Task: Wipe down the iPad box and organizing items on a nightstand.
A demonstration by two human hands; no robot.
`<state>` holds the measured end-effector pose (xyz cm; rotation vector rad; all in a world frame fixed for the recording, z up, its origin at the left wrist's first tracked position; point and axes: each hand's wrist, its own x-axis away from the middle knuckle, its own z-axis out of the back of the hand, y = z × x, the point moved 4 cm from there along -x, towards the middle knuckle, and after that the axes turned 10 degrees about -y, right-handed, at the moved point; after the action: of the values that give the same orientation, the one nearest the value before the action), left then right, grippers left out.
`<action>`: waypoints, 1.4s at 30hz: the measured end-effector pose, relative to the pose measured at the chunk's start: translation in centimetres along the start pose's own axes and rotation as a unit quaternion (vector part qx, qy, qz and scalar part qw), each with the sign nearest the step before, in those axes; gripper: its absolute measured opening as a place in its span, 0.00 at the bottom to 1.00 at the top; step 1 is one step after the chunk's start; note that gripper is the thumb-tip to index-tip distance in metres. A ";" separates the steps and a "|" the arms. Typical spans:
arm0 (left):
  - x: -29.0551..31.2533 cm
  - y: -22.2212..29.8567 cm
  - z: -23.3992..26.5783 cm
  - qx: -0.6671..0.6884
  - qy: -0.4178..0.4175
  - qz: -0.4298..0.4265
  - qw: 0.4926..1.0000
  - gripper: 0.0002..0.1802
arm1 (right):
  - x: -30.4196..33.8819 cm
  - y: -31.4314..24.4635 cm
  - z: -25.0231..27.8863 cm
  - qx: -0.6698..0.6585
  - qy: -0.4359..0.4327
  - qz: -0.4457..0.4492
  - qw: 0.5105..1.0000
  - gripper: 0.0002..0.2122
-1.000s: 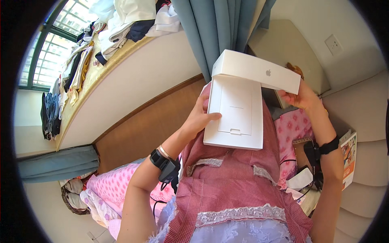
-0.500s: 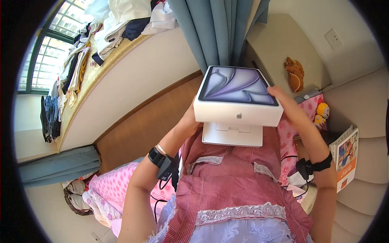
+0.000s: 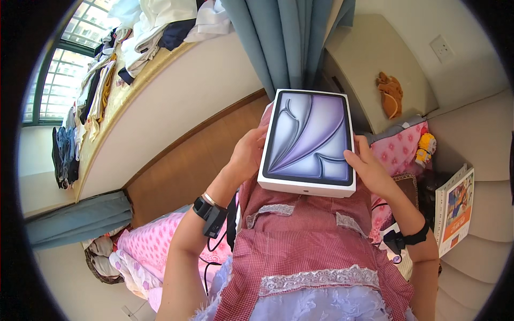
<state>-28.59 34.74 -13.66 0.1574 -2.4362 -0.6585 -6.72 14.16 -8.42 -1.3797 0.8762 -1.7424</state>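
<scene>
Gripping purple-print white box [image 3: 308, 140] w/ sm. dark logo [image 3: 305, 191] — L hand [image 3: 249, 152] & R hand [image 3: 371, 167] fingers clamped on sides.

There are two bare hands, the left hand [image 3: 248, 155] and the right hand [image 3: 371, 167]; one white rectangular cardboard box [image 3: 308, 139]; two black arm-worn devices [image 3: 214, 220], one per arm; two blue-grey fabric curtains [image 3: 289, 48], one far, one left; one white square wall socket [image 3: 441, 48], far right; one small yellow toy [image 3: 425, 148], right.

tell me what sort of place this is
Most likely a bedroom: pink flower-patterned fabric bedding lies beside the person, a beige padded panel resembling a headboard stands at the right, and folded clothes of several colours line a pale yellow stone-look window ledge.
</scene>
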 end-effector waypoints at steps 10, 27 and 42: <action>0.3 0.0 -3.2 -0.174 -0.060 -0.043 0.982 0.39 | 0.6 -0.4 -0.4 0.129 -0.013 -0.032 0.991 0.31; 2.0 -0.6 -2.1 -0.216 -0.041 -0.063 0.973 0.46 | 2.5 -1.0 -2.7 0.084 0.046 0.057 0.994 0.45; -10.3 5.2 0.4 -0.121 -0.017 0.074 0.990 0.24 | -3.3 2.0 -1.1 -0.355 0.041 -0.032 0.933 0.31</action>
<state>-20.24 42.14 -16.77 -0.1324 -2.3490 -0.8858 -7.04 16.09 -11.95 -1.8010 1.6317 -1.5961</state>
